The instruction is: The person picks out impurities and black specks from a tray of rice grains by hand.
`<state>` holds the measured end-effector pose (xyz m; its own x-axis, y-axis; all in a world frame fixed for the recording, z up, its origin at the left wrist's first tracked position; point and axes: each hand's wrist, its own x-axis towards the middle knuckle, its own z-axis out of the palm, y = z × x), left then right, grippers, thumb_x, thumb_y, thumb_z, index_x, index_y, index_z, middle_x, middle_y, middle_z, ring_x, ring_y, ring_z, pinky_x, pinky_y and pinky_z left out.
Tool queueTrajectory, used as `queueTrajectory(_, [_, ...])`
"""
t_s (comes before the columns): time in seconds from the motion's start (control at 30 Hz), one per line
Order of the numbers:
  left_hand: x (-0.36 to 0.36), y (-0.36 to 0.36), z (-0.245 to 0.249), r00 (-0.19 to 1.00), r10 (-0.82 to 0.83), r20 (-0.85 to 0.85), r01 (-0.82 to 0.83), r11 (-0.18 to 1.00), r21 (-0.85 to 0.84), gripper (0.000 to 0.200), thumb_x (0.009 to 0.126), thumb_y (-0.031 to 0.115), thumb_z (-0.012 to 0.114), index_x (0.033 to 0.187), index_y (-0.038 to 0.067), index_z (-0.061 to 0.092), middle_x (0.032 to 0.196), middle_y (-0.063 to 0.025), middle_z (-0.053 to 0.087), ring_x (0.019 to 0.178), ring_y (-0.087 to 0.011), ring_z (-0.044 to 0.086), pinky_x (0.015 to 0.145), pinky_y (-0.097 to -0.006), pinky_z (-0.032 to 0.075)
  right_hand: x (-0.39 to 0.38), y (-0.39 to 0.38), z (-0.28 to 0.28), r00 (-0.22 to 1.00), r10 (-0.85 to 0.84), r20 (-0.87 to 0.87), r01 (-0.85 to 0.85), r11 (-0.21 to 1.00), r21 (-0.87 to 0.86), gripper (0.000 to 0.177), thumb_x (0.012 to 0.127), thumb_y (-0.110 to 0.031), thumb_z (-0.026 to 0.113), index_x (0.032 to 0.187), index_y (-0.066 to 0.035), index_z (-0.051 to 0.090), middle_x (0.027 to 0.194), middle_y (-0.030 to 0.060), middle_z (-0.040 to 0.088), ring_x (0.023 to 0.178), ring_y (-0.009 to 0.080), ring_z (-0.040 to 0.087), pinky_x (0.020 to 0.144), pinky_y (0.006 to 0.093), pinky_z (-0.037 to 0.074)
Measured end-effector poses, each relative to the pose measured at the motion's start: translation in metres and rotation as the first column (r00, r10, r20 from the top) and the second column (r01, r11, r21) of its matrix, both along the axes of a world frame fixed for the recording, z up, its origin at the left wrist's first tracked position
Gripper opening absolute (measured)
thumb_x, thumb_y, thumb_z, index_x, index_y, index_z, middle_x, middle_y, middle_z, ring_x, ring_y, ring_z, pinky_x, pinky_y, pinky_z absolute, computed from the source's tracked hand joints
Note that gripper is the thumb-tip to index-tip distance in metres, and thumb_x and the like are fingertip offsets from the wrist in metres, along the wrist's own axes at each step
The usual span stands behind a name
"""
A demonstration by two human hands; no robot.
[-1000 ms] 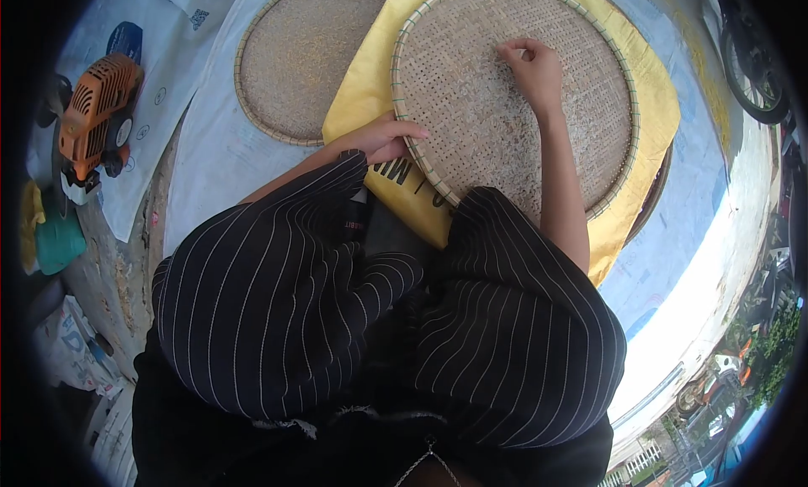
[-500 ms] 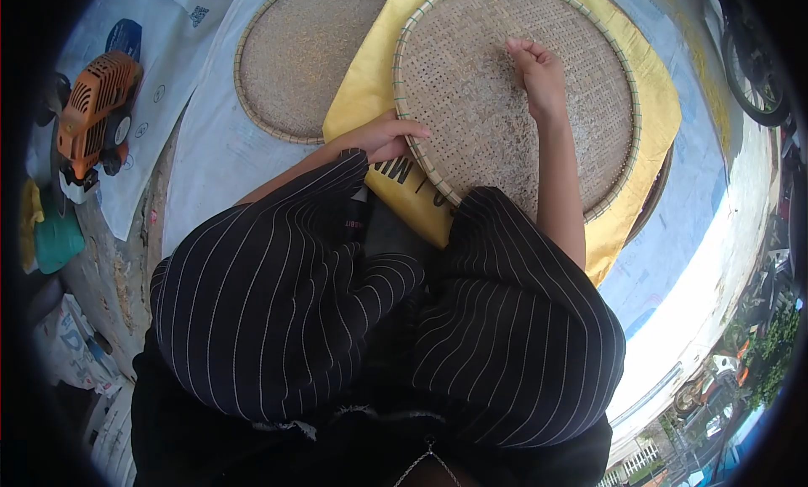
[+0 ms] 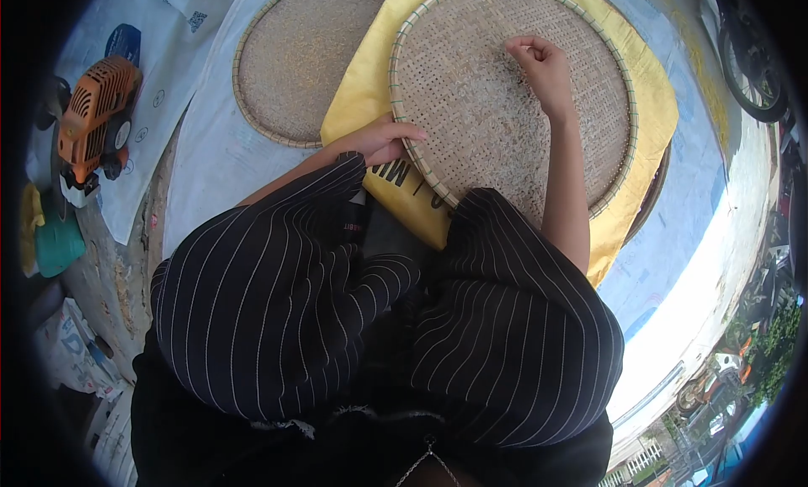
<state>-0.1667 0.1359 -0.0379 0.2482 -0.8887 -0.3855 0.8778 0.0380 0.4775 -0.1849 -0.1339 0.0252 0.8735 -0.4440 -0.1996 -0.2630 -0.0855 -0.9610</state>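
A round woven bamboo tray (image 3: 446, 91) with a green-stitched rim lies tilted against my striped knees. Pale, broken grains (image 3: 505, 142) are scattered across its middle and lower part. My left hand (image 3: 389, 139) is closed on the tray's left rim, the thumb on top and the other fingers underneath. Over the upper right of the tray, my right hand (image 3: 543, 73) has thumb and fingertips pinched together. Whatever sits in that pinch is too small to make out.
A second woven tray (image 3: 307, 62) with grains lies at the upper left. Yellow printed sacking (image 3: 358, 83) is under the near tray, over a pale blue sheet (image 3: 202, 150). An orange engine-like machine (image 3: 94, 121) stands far left; a wheel (image 3: 749, 66) shows at upper right.
My right hand has moved slightly right, still pinched above the tray. The tray has shifted a little to the left, with my left hand still on its rim.
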Motion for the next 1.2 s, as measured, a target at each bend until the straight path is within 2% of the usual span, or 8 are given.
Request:
queueTrajectory(0.07, [0.001, 0.000, 0.001, 1.000, -0.009, 0.003, 0.009, 1.000, 0.021, 0.067, 0.080, 0.000, 0.055, 0.137, -0.002, 0.020, 0.135, -0.0188, 0.036, 0.124, -0.0299, 0.039, 0.105, -0.0449, 0.030, 0.003, -0.005, -0.006, 0.975, 0.126, -0.182, -0.209, 0.795, -0.569, 0.017, 0.079, -0.024, 0.067, 0.085, -0.007, 0.068, 0.056, 0.0010, 0.053, 0.050, 0.0090, 0.047, 0.047, 0.0255, 0.036])
queueTrajectory(0.4, [0.001, 0.000, 0.003, 1.000, -0.014, 0.005, 0.014, 0.999, 0.034, 0.068, 0.080, -0.001, 0.055, 0.137, -0.001, 0.018, 0.135, -0.0190, 0.036, 0.124, -0.0303, 0.039, 0.105, -0.0457, 0.031, 0.009, -0.005, -0.009, 0.964, 0.137, -0.229, -0.258, 0.696, -0.670, 0.020, 0.077, -0.024, 0.067, 0.082, -0.005, 0.066, 0.056, 0.0048, 0.055, 0.054, 0.0178, 0.052, 0.052, 0.0312, 0.041])
queueTrajectory(0.5, [0.001, 0.001, 0.000, 1.000, -0.003, 0.026, 0.003, 1.000, 0.011, 0.065, 0.082, 0.002, 0.055, 0.137, 0.000, 0.021, 0.135, -0.0189, 0.036, 0.122, -0.0315, 0.041, 0.099, -0.0477, 0.038, 0.002, -0.014, -0.005, 0.986, 0.162, -0.042, -0.167, 0.955, -0.245, 0.023, 0.080, -0.023, 0.063, 0.083, 0.000, 0.061, 0.057, 0.0005, 0.049, 0.048, 0.0120, 0.042, 0.045, 0.0245, 0.034])
queueTrajectory(0.57, [0.001, 0.002, 0.000, 0.999, -0.004, 0.037, 0.003, 1.000, 0.019, 0.065, 0.083, 0.003, 0.055, 0.137, 0.000, 0.021, 0.135, -0.0192, 0.036, 0.121, -0.0315, 0.042, 0.099, -0.0475, 0.038, -0.004, -0.017, 0.006, 0.932, -0.067, 0.357, -0.240, 0.625, 0.743, 0.020, 0.083, -0.019, 0.057, 0.085, 0.001, 0.055, 0.061, -0.0031, 0.040, 0.045, 0.0075, 0.029, 0.042, 0.0207, 0.025])
queueTrajectory(0.8, [0.001, 0.001, -0.001, 1.000, -0.019, 0.024, 0.018, 1.000, 0.025, 0.065, 0.082, 0.002, 0.055, 0.137, -0.001, 0.020, 0.135, -0.0196, 0.036, 0.121, -0.0315, 0.042, 0.099, -0.0474, 0.038, 0.006, -0.024, -0.003, 0.981, -0.138, 0.135, -0.039, 0.542, 0.840, 0.017, 0.081, -0.013, 0.054, 0.088, 0.002, 0.058, 0.062, -0.0027, 0.043, 0.046, 0.0069, 0.029, 0.041, 0.0208, 0.023])
queueTrajectory(0.87, [0.000, 0.000, 0.001, 1.000, -0.016, 0.020, 0.016, 1.000, 0.019, 0.066, 0.081, 0.001, 0.055, 0.137, -0.001, 0.020, 0.135, -0.0189, 0.037, 0.122, -0.0306, 0.041, 0.101, -0.0461, 0.035, 0.010, -0.019, -0.008, 0.997, -0.045, -0.055, 0.048, 0.997, 0.063, 0.017, 0.078, -0.015, 0.060, 0.086, -0.001, 0.065, 0.057, -0.0014, 0.047, 0.046, 0.0078, 0.037, 0.041, 0.0240, 0.028])
queueTrajectory(0.97, [0.001, 0.000, 0.002, 1.000, -0.015, 0.013, 0.015, 1.000, 0.012, 0.067, 0.080, 0.001, 0.056, 0.137, 0.000, 0.020, 0.134, -0.0181, 0.038, 0.123, -0.0296, 0.040, 0.103, -0.0444, 0.033, 0.010, -0.013, -0.008, 0.988, 0.024, -0.150, -0.104, 0.826, -0.554, 0.014, 0.076, -0.018, 0.065, 0.085, -0.008, 0.070, 0.051, 0.0006, 0.047, 0.046, 0.0119, 0.045, 0.046, 0.0294, 0.036])
queueTrajectory(1.2, [0.001, 0.000, 0.003, 1.000, -0.019, 0.014, 0.019, 0.999, 0.029, 0.066, 0.080, 0.000, 0.055, 0.137, -0.001, 0.020, 0.133, -0.0178, 0.039, 0.122, -0.0292, 0.041, 0.103, -0.0436, 0.033, 0.008, -0.008, -0.021, 0.991, 0.070, -0.117, -0.132, 0.705, -0.697, 0.015, 0.077, -0.025, 0.067, 0.088, -0.014, 0.068, 0.052, 0.0021, 0.043, 0.049, 0.0134, 0.044, 0.051, 0.0315, 0.038])
